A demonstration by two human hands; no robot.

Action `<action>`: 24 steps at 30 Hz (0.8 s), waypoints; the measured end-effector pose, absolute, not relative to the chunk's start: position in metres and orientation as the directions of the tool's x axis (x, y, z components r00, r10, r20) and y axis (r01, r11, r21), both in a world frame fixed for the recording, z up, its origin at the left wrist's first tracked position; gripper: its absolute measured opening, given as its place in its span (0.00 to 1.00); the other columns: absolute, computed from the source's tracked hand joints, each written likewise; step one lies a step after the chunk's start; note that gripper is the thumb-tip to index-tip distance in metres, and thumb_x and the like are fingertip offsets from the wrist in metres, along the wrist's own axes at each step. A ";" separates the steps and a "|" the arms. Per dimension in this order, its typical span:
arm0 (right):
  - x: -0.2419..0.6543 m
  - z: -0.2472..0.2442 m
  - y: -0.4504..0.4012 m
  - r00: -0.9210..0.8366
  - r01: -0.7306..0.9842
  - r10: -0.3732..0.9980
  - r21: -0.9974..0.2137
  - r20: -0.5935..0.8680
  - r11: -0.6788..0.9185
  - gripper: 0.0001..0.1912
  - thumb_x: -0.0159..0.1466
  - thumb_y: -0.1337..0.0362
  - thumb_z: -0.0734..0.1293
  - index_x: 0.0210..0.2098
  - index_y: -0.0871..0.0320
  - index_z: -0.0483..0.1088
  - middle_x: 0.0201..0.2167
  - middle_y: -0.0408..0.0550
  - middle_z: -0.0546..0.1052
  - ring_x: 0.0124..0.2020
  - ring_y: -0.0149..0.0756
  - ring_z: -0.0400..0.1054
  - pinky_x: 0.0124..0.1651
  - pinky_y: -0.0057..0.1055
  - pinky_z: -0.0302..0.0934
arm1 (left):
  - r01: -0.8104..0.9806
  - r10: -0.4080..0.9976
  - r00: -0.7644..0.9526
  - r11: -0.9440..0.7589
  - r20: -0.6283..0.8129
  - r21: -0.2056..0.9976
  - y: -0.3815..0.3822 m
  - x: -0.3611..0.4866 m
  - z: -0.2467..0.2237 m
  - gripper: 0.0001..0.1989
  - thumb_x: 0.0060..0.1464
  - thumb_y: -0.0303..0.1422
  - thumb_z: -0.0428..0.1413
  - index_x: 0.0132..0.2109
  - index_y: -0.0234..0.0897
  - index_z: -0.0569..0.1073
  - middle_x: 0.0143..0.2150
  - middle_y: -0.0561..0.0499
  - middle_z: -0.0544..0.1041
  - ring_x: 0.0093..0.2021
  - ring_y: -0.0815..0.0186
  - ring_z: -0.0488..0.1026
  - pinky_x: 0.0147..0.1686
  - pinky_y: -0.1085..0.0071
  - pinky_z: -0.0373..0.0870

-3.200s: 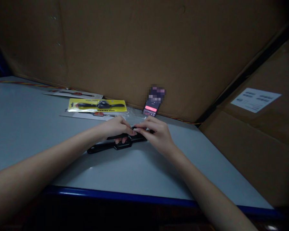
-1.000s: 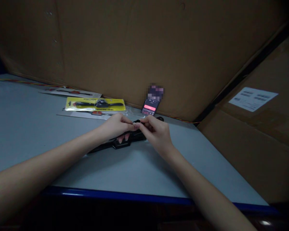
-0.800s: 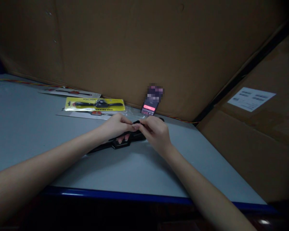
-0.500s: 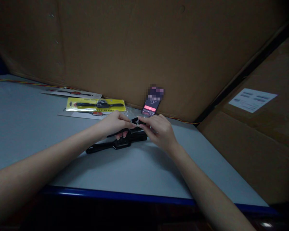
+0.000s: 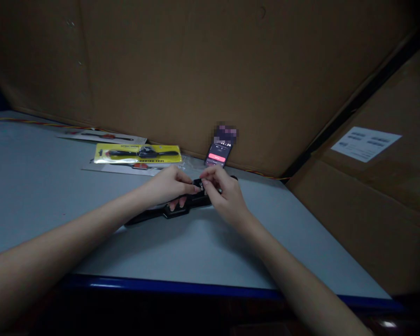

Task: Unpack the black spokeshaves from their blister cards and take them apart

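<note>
Left hand (image 5: 168,183) pinched narrow on the black spokeshave (image 5: 177,210), right hand (image 5: 226,198) pinched tight on its small fitting (image 5: 198,185), yellow blister pack (image 5: 137,153) lying behind

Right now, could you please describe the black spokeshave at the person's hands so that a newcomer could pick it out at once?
Start at the grey table with its blue front edge. Near the middle, between the person's left hand and right hand, lies a black two-handled spokeshave. Unlike the spokeshave on the yellow card behind it, this one is out of its packaging.
</note>
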State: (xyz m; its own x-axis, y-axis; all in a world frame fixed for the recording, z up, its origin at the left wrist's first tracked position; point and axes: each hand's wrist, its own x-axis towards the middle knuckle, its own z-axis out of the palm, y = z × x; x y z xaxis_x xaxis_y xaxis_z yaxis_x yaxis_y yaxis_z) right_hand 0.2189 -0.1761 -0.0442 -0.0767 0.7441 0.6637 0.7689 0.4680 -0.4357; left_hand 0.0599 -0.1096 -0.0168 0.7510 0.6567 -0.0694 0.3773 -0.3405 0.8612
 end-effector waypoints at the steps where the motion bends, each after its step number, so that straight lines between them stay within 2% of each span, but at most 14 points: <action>1: 0.220 -0.044 -0.176 -0.077 0.767 0.750 -0.441 0.657 0.466 0.03 0.62 0.67 0.59 0.36 0.55 0.63 0.23 0.40 0.66 0.25 0.30 0.60 0.30 0.28 0.53 | 0.380 0.665 0.744 -0.340 -0.065 0.860 -0.109 0.060 -0.017 0.15 0.50 0.39 0.54 0.22 0.34 0.68 0.14 0.54 0.68 0.12 0.72 0.63 0.14 0.76 0.56; 5: 0.228 -0.040 -0.174 -0.100 0.804 0.712 -0.365 0.695 0.469 0.03 0.61 0.64 0.62 0.33 0.55 0.66 0.24 0.41 0.69 0.26 0.30 0.61 0.33 0.29 0.54 | 0.354 0.684 0.729 -0.347 -0.024 0.869 -0.103 0.059 -0.020 0.16 0.49 0.40 0.55 0.20 0.35 0.67 0.15 0.54 0.68 0.12 0.73 0.63 0.15 0.76 0.56; 11: 0.233 -0.034 -0.176 -0.315 0.871 0.642 -0.056 0.699 0.488 0.06 0.62 0.62 0.61 0.34 0.56 0.67 0.26 0.43 0.71 0.27 0.32 0.63 0.35 0.32 0.52 | 0.329 0.694 0.720 -0.316 -0.020 0.890 -0.100 0.057 -0.021 0.12 0.49 0.37 0.55 0.23 0.34 0.70 0.15 0.54 0.69 0.13 0.73 0.63 0.15 0.77 0.56; 15: 0.231 -0.031 -0.180 -0.387 0.885 0.636 0.076 0.668 0.459 0.09 0.63 0.61 0.60 0.30 0.58 0.67 0.24 0.44 0.71 0.27 0.33 0.63 0.34 0.33 0.49 | 0.362 0.698 0.715 -0.332 -0.031 0.871 -0.104 0.058 -0.018 0.11 0.49 0.34 0.53 0.23 0.33 0.70 0.15 0.54 0.68 0.13 0.73 0.63 0.15 0.76 0.57; 20: 0.229 -0.031 -0.184 -0.445 0.853 0.584 0.121 0.679 0.508 0.09 0.61 0.67 0.59 0.28 0.58 0.69 0.24 0.44 0.72 0.28 0.33 0.63 0.35 0.34 0.48 | 0.375 0.698 0.715 -0.345 -0.031 0.861 -0.102 0.059 -0.019 0.13 0.50 0.37 0.53 0.23 0.33 0.70 0.15 0.54 0.68 0.13 0.72 0.63 0.15 0.75 0.58; 24: 0.230 -0.032 -0.185 -0.437 0.830 0.569 0.069 0.696 0.553 0.09 0.61 0.68 0.59 0.35 0.59 0.71 0.27 0.44 0.74 0.28 0.32 0.65 0.35 0.34 0.49 | 0.364 0.711 0.703 -0.341 -0.016 0.867 -0.097 0.059 -0.023 0.13 0.49 0.39 0.54 0.24 0.34 0.70 0.15 0.54 0.67 0.14 0.71 0.64 0.15 0.75 0.59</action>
